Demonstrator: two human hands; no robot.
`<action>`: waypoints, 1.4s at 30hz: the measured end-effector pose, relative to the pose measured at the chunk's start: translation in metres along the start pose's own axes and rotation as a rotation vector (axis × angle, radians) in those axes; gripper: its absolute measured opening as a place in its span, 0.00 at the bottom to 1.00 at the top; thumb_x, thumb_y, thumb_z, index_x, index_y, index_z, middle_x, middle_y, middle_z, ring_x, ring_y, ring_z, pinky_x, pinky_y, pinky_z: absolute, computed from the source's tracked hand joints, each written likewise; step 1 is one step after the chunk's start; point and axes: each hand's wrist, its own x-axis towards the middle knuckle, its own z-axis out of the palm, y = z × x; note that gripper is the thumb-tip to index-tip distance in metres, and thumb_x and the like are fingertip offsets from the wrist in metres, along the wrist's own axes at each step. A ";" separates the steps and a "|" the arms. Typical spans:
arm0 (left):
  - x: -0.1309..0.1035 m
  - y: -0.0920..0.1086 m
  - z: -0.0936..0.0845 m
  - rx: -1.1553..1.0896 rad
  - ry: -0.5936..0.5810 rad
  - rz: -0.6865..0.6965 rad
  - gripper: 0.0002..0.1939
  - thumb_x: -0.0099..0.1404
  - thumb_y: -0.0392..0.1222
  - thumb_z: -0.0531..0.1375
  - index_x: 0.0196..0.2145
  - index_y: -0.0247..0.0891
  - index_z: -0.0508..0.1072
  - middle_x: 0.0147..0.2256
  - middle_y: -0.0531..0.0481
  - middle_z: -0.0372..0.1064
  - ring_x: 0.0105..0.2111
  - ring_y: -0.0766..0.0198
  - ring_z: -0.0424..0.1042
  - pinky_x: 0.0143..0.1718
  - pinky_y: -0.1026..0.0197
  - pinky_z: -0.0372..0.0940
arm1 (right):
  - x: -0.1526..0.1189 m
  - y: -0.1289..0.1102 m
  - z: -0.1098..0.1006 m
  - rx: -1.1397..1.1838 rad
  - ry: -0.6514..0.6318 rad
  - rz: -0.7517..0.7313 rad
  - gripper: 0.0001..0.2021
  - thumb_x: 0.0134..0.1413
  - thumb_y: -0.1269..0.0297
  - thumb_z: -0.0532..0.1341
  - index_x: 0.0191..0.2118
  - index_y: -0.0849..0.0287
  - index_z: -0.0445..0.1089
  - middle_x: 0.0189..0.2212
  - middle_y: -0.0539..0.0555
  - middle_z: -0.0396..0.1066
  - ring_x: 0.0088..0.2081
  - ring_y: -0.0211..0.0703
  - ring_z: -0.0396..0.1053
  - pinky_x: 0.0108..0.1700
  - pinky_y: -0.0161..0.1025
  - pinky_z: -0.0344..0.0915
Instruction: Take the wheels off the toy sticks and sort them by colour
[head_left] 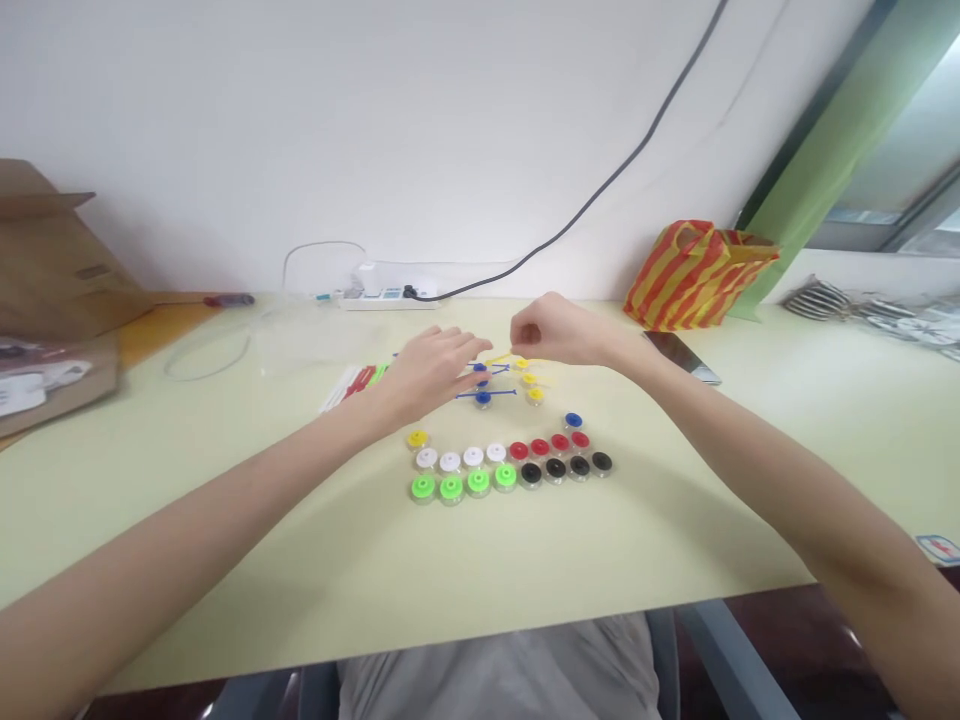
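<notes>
My right hand (562, 330) is closed in a pinch over the far middle of the table, its fingertips on a thin yellow stick (498, 358). My left hand (435, 372) reaches in from the other side, fingers stretched out and thumb apart, over small blue-topped round pieces (483, 399) with thin blue sticks (499, 393) across them. Just below my right hand stand several yellow-topped round pieces (535, 396). Part of the blue group is hidden by my left hand. Beside its wrist lie white, red and green sticks (360, 382).
Nearer me are rows of white (472, 458), red (539, 447), green (451, 488) and black (555, 469) round pieces. A power strip (386, 299) lies by the wall. A striped bag (694, 275) and a dark flat device (679, 355) are at right, a cardboard box (67, 260) at left.
</notes>
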 end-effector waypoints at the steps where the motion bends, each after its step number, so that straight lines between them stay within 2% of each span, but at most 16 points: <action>1: 0.010 0.004 0.002 0.063 -0.015 0.039 0.15 0.78 0.48 0.57 0.52 0.36 0.76 0.44 0.41 0.80 0.44 0.52 0.77 0.46 0.52 0.64 | 0.001 0.004 -0.002 0.037 -0.027 0.012 0.03 0.52 0.71 0.63 0.29 0.61 0.74 0.27 0.50 0.74 0.29 0.37 0.66 0.32 0.36 0.58; 4: 0.034 0.013 0.009 0.183 -0.056 0.118 0.13 0.78 0.39 0.54 0.43 0.33 0.78 0.39 0.40 0.80 0.41 0.52 0.77 0.43 0.53 0.62 | 0.004 0.016 -0.005 0.125 -0.111 0.048 0.02 0.50 0.70 0.65 0.30 0.61 0.76 0.27 0.51 0.76 0.30 0.39 0.68 0.31 0.36 0.60; 7: 0.046 0.016 0.016 0.139 -0.102 0.085 0.14 0.75 0.34 0.53 0.40 0.34 0.80 0.35 0.41 0.80 0.37 0.54 0.77 0.40 0.54 0.61 | 0.008 0.030 -0.005 0.177 -0.168 0.068 0.03 0.52 0.69 0.66 0.32 0.62 0.77 0.29 0.53 0.78 0.31 0.40 0.71 0.31 0.36 0.61; 9: 0.050 0.015 0.020 0.012 -0.120 -0.025 0.15 0.74 0.36 0.54 0.39 0.36 0.82 0.33 0.43 0.80 0.33 0.56 0.75 0.36 0.56 0.59 | 0.009 0.040 -0.004 0.209 -0.186 0.033 0.05 0.56 0.66 0.66 0.35 0.62 0.78 0.33 0.55 0.80 0.34 0.41 0.72 0.34 0.36 0.63; 12: 0.056 0.008 0.023 -0.314 -0.200 -0.204 0.14 0.70 0.39 0.57 0.32 0.36 0.82 0.24 0.48 0.75 0.24 0.63 0.68 0.29 0.59 0.56 | 0.010 0.051 -0.002 0.248 -0.228 -0.035 0.08 0.58 0.63 0.67 0.39 0.62 0.78 0.37 0.56 0.81 0.38 0.43 0.74 0.37 0.36 0.66; 15: 0.062 0.001 0.023 -0.638 -0.330 -0.248 0.16 0.68 0.43 0.59 0.27 0.35 0.79 0.18 0.51 0.68 0.19 0.67 0.61 0.24 0.61 0.56 | 0.011 0.057 0.000 0.231 -0.273 -0.016 0.07 0.55 0.66 0.67 0.39 0.62 0.78 0.35 0.55 0.81 0.35 0.42 0.74 0.35 0.36 0.65; 17: 0.065 -0.001 0.022 -0.737 -0.353 -0.233 0.17 0.68 0.47 0.60 0.26 0.34 0.79 0.18 0.51 0.68 0.18 0.68 0.59 0.23 0.62 0.55 | 0.010 0.059 0.001 0.221 -0.295 0.013 0.07 0.54 0.68 0.67 0.39 0.62 0.78 0.34 0.55 0.81 0.35 0.42 0.74 0.35 0.36 0.64; 23: 0.066 0.006 0.026 -0.714 -0.184 -0.212 0.12 0.65 0.45 0.64 0.35 0.33 0.83 0.22 0.51 0.72 0.21 0.68 0.64 0.27 0.64 0.59 | 0.006 0.066 -0.002 0.226 -0.414 0.065 0.08 0.56 0.63 0.68 0.39 0.62 0.80 0.34 0.55 0.81 0.35 0.43 0.74 0.38 0.39 0.65; 28: 0.066 0.004 0.031 -0.734 -0.253 -0.193 0.13 0.64 0.45 0.64 0.34 0.32 0.83 0.24 0.50 0.74 0.23 0.68 0.65 0.27 0.64 0.60 | 0.004 0.065 -0.006 0.239 -0.584 0.035 0.14 0.61 0.54 0.66 0.40 0.61 0.81 0.32 0.54 0.80 0.33 0.41 0.70 0.39 0.40 0.65; 33: 0.066 0.002 0.039 -0.808 -0.225 -0.113 0.14 0.61 0.46 0.67 0.39 0.33 0.84 0.30 0.47 0.79 0.29 0.65 0.71 0.31 0.64 0.62 | 0.004 0.062 -0.003 0.261 -0.760 0.066 0.13 0.60 0.56 0.65 0.34 0.61 0.78 0.30 0.51 0.77 0.31 0.39 0.68 0.37 0.38 0.63; 36: 0.066 0.002 0.043 -0.767 -0.227 -0.085 0.13 0.60 0.47 0.68 0.36 0.35 0.85 0.32 0.47 0.81 0.30 0.64 0.71 0.32 0.63 0.62 | 0.004 0.064 -0.002 0.256 -0.777 0.089 0.12 0.60 0.55 0.65 0.33 0.60 0.77 0.31 0.52 0.77 0.32 0.39 0.68 0.36 0.38 0.63; 42: 0.065 0.000 0.042 -0.684 -0.235 -0.136 0.15 0.59 0.50 0.68 0.36 0.35 0.87 0.27 0.48 0.78 0.24 0.67 0.63 0.28 0.62 0.57 | 0.005 0.059 -0.002 0.185 -0.727 0.102 0.12 0.59 0.55 0.65 0.36 0.60 0.79 0.33 0.53 0.79 0.36 0.43 0.73 0.37 0.39 0.65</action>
